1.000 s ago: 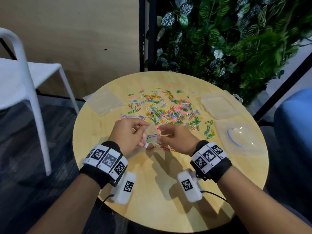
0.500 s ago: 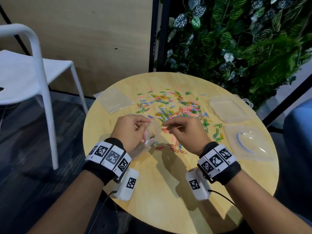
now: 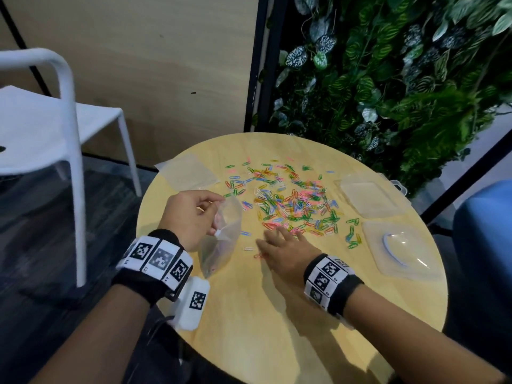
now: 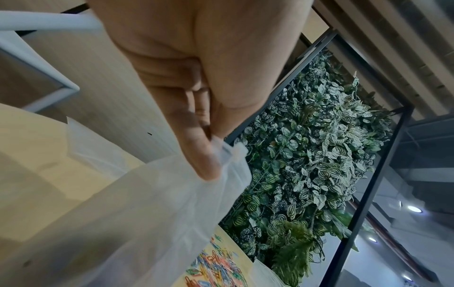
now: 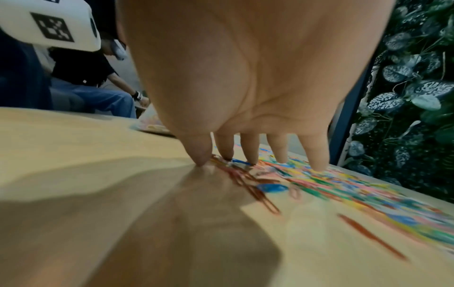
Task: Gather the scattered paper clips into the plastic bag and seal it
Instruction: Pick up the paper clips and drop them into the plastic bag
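Note:
Colourful paper clips (image 3: 293,200) lie scattered over the far half of a round wooden table (image 3: 249,328). My left hand (image 3: 191,214) pinches the mouth of a clear plastic bag (image 3: 221,236), which hangs with its bottom on the table and a few clips inside. In the left wrist view the fingers (image 4: 203,155) pinch the bag's rim (image 4: 230,153). My right hand (image 3: 285,245) lies flat and spread at the near edge of the clip pile. In the right wrist view its fingertips (image 5: 250,157) press down on clips (image 5: 243,174).
Another clear bag (image 3: 188,170) lies at the table's far left. A clear plastic box (image 3: 368,195) and its lid (image 3: 399,248) sit at the right edge. A white chair (image 3: 55,120) stands left; a plant wall (image 3: 388,65) rises behind.
My right hand has let go of the bag, moved right and spread flat on the clips. The left hand alone holds the bag, its mouth now wider.

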